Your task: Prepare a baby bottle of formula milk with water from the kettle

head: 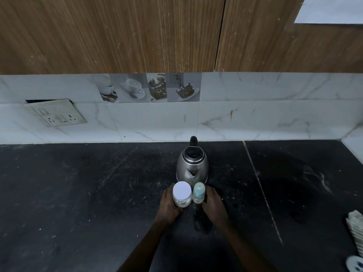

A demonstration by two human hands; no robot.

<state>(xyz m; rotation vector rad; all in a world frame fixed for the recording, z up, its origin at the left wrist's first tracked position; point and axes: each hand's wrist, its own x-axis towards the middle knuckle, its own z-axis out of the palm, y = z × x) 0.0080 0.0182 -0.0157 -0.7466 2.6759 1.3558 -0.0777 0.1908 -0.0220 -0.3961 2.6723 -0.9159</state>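
Your left hand (169,205) grips 1 jar (181,194) w/ a white lid; your right hand (214,203) curls round 1 bottle (199,192) — both upright, side by side on the tabletop (78,193), just in front of 1 kettle (192,165).

The fingers of the left hand (169,207) pass out of sight behind the jar (182,193). Whether the right hand (215,205) actually touches the baby bottle (199,193) cannot be told, since an unreadable dark shape (202,218) lies between them. Jar and bottle cover the foot of the kettle (192,165), while a folded cloth (356,228) and a white object (355,264) are cut by the right edge, both forearms by the bottom edge.
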